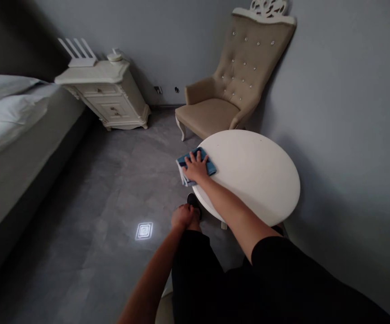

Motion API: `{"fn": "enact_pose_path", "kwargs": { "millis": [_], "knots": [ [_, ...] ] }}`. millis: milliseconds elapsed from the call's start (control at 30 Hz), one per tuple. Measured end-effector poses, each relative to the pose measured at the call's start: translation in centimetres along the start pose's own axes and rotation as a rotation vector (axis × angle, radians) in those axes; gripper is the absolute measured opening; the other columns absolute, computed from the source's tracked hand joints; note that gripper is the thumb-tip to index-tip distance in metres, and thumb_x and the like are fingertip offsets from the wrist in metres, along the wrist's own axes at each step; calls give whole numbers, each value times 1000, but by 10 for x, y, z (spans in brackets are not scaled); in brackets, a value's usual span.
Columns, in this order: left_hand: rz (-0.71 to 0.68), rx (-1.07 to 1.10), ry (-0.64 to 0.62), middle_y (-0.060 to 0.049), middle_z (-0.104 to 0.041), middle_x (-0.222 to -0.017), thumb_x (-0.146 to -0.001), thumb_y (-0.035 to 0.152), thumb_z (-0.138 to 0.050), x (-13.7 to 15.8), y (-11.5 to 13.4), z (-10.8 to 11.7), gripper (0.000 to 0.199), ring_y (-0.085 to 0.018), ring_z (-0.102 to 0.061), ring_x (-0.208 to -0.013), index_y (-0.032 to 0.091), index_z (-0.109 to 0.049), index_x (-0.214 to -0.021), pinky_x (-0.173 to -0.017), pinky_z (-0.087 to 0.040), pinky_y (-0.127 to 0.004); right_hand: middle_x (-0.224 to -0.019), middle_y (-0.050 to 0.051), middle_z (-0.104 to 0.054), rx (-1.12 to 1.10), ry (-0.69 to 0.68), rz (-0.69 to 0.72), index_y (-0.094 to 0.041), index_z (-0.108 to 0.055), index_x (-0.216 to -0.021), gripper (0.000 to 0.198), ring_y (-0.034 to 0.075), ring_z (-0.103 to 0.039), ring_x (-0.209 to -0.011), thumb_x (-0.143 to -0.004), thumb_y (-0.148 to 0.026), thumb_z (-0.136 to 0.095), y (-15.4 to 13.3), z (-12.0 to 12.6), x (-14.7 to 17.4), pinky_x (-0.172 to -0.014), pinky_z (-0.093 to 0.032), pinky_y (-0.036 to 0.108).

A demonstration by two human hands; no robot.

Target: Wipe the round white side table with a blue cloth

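Observation:
My right hand (195, 167) lies spread and flat on a folded blue cloth (211, 166), fingers apart and pressing it down from above. The cloth sits at the left rim of a round white table (252, 166), and its pale striped edge hangs out past the rim. Lower down, my left hand (182, 216) rests by my knee, apart from the table and cloth. Its fingers are curled closed, and nothing shows in them.
Beyond the table stands a beige tufted armchair (211, 114) against the wall. A white nightstand (112, 96) carries a router (82, 61) and a small white object (114, 57). The bed (22, 148) runs along the left. A bright square patch (144, 231) shows on the grey floor.

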State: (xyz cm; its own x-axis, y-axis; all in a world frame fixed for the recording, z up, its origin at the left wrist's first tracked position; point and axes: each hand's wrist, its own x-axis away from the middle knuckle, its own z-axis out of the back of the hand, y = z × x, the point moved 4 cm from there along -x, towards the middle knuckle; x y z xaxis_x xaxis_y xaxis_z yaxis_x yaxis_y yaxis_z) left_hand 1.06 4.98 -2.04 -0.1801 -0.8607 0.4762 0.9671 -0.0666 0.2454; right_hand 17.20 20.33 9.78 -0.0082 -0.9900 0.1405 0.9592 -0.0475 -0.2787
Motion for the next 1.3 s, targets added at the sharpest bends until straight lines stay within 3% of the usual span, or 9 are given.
{"fn": "enact_pose_path", "kwargs": {
  "millis": [67,167,333,500,667,833,1000,1167,1300],
  "knots": [
    [12,-10,9,-19,-84,-125,-114,43,-40,0,1,-1,52,-31,-80,-115,18,-85,-116,-96,-57,-37,-191,-14,-24,-28,-4,70,-41,-48,-174,68,39,-5,-179,-109,-63,-45,-14,-7,16,-143,-1,69],
    [14,-21,22,-21,-83,-126,-114,43,-38,0,4,-2,54,-32,-80,-117,18,-86,-118,-97,-58,-38,-191,-9,-24,-45,12,78,-37,-46,-177,71,39,-7,-179,-112,-65,-43,21,0,34,-143,-3,65],
    [0,-19,24,-20,-83,-127,-114,44,-39,0,14,-3,53,-34,-80,-118,19,-86,-116,-96,-60,-39,-193,7,-21,39,29,-198,-23,-39,-181,75,45,-11,-177,-116,-60,-36,181,48,78,-139,-12,76],
    [-34,-28,-20,-21,-83,-129,-114,49,-38,2,30,-4,56,-36,-80,-117,19,-85,-117,-94,-61,-43,-193,15,-19,111,74,-588,-20,-34,-183,75,49,-13,-175,-117,-55,-26,357,86,180,-134,-16,84],
    [-74,-12,-5,-20,-83,-131,-116,53,-35,1,38,-6,59,-36,-80,-119,21,-85,-122,-95,-61,-43,-190,23,-21,23,132,-843,-17,-25,-186,80,49,-27,-171,-117,-57,-24,430,82,248,-130,-31,81],
    [-76,-22,14,-20,-83,-131,-116,54,-37,1,40,-4,59,-36,-80,-119,23,-86,-122,-96,-61,-43,-192,20,-15,91,130,-821,-17,-30,-185,80,57,-16,-173,-116,-57,-26,366,71,214,-131,-17,88],
    [-27,-66,34,-20,-83,-130,-115,45,-39,11,38,-1,53,-34,-80,-119,21,-86,-121,-96,-61,-41,-191,24,-17,33,107,-386,-9,-36,-181,77,59,-11,-173,-116,-50,-35,196,45,153,-130,-9,90],
    [-21,-143,43,-20,-83,-130,-114,41,-44,27,40,-3,48,-33,-81,-119,21,-86,-127,-97,-61,-39,-191,-1,-26,-78,120,-74,-27,-47,-178,74,47,-13,-177,-111,-58,-51,43,6,144,-142,-6,70],
    [-123,-212,25,-20,-83,-130,-109,37,-60,34,50,-11,36,-36,-80,-124,23,-86,-128,-104,-58,-39,-189,-11,-29,-122,109,31,-37,-49,-176,72,38,-14,-179,-108,-61,-54,25,-4,157,-145,-6,62]
  ]
}}
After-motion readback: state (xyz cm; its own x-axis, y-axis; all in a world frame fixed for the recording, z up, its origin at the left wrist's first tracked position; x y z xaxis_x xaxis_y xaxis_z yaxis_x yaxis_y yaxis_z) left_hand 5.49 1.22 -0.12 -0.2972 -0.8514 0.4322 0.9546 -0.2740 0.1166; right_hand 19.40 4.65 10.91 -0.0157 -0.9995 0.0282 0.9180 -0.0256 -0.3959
